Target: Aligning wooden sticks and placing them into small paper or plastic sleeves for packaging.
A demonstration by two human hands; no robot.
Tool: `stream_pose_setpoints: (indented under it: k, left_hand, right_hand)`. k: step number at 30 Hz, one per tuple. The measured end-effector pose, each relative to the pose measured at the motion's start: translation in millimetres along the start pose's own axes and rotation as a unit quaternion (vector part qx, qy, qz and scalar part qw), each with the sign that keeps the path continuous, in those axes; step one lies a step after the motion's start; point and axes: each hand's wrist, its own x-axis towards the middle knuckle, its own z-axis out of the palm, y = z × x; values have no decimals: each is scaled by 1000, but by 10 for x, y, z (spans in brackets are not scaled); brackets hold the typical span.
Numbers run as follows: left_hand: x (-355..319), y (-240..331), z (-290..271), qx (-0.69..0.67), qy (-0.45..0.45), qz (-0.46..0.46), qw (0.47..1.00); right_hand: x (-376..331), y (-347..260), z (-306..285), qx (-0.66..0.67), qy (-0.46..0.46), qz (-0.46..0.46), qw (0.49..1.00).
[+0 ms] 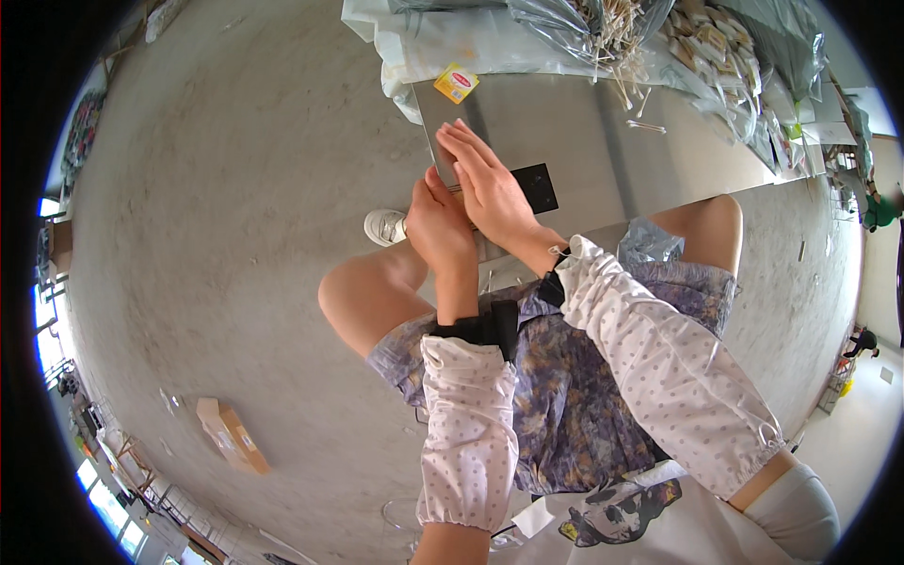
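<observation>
Both hands meet over the near left edge of a metal tabletop [584, 141]. My left hand [440, 224] is curled, its thumb side up. Against it lies my right hand [492, 193], fingers stretched out together and pointing away from me. A thin pale sliver shows between the palms, too small and too covered to name. A flat black square [537, 187] lies on the metal just right of my right hand. Beyond the fingertips is a small yellow packet [457, 84] with a red and white label. Loose cotton swabs [646, 126] lie farther right.
A heap of cotton swabs [617, 33] spills from clear plastic at the far side. Bundled swabs in bags [720, 56] are piled to its right. A crumpled clear bag [650, 242] rests by my right thigh. An open cardboard box [232, 435] sits on the floor at left.
</observation>
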Motion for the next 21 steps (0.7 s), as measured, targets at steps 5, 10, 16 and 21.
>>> stream_pose_setpoints:
  k: [5, 10, 16, 21]
  left_hand:
    - [24, -19, 26, 37, -12, -19, 999]
    - [103, -54, -124, 14, -71, -107, 992]
    - [56, -129, -115, -27, 77, -19, 996]
    - [-134, 268, 12, -62, 165, 149, 973]
  right_hand:
    - [30, -61, -105, 103, 43, 85, 990]
    - [-268, 0, -360, 316, 153, 205, 913]
    - [-770, -865, -1378, 281, 142, 149, 937]
    - [-1369, -1936, -2273, 452, 381, -129, 796]
